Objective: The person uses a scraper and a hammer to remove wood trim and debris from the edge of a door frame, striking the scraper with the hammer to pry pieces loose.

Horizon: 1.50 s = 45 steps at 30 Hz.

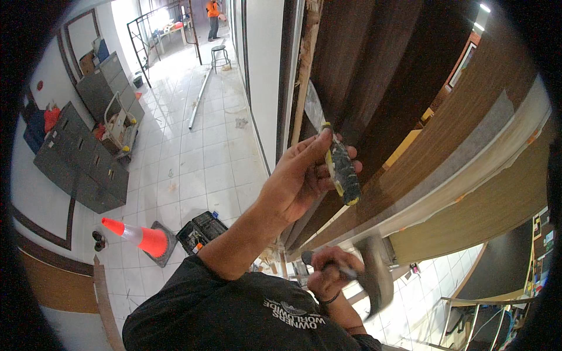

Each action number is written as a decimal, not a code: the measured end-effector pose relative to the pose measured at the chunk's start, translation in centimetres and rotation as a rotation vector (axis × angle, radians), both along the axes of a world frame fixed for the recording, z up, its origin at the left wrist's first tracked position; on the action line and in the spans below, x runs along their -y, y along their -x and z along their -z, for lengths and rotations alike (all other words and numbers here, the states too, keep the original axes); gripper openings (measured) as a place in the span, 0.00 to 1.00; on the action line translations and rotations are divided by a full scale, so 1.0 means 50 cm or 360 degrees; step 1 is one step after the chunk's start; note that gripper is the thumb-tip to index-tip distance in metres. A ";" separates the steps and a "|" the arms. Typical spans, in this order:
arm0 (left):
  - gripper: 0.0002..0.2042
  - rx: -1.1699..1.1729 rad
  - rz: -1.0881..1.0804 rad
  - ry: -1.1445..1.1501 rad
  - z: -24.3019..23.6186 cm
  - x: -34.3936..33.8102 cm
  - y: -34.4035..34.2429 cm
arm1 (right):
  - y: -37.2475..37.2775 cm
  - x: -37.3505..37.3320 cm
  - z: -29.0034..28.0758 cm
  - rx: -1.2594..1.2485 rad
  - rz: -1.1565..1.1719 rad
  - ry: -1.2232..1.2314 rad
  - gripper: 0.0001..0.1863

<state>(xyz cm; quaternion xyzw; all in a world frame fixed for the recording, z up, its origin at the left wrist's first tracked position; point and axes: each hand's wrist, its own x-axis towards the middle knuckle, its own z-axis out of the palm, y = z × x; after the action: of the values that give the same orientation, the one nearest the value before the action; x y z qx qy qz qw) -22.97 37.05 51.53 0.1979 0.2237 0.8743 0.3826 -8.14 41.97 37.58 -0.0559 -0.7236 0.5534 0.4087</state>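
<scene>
**Scraper (343,172) upright in our left hand (304,164), hammer (378,279) low in our right hand (332,268)**

The brown panels (380,52) fill the biggest share of our view, rising ahead and to the right of us. The white tiled floor (181,161) runs away on the left, past the grey cabinets (82,158). Nearer us stand the orange cone (153,241) and, beside it, the open black toolbox (202,230); our left arm hides part of the box, and its contents are hard to make out. Far off, a person (212,19) in orange is cut off by the top edge.

Our right hand, below the left one, is curled round the hammer; the head is smeared by blur, so we cannot tell its exact shape. Our left hand pinches the scraper's black and yellow handle between thumb and fingers, the thumb covering a bit of it. The blade points up beside the timber strip (305,55); we cannot tell whether its tip touches.
</scene>
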 end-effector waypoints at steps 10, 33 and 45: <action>0.15 0.0032 0.0036 -0.0018 0.005 -0.004 0.005 | -0.008 -0.012 -0.017 -0.0132 -0.0048 -0.0134 0.21; 0.12 0.0076 0.0075 -0.0023 0.008 0.001 0.015 | 0.021 0.007 -0.009 -0.0032 -0.0029 -0.0152 0.19; 0.13 0.0135 0.0102 -0.0169 0.014 -0.005 0.013 | 0.008 0.012 -0.016 -0.0331 -0.0029 -0.0110 0.18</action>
<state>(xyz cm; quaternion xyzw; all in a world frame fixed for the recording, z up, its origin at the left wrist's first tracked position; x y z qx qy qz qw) -23.63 37.28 50.82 0.1877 0.1542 0.8799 0.4084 -8.56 41.37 38.36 0.0225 -0.6964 0.5347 0.4781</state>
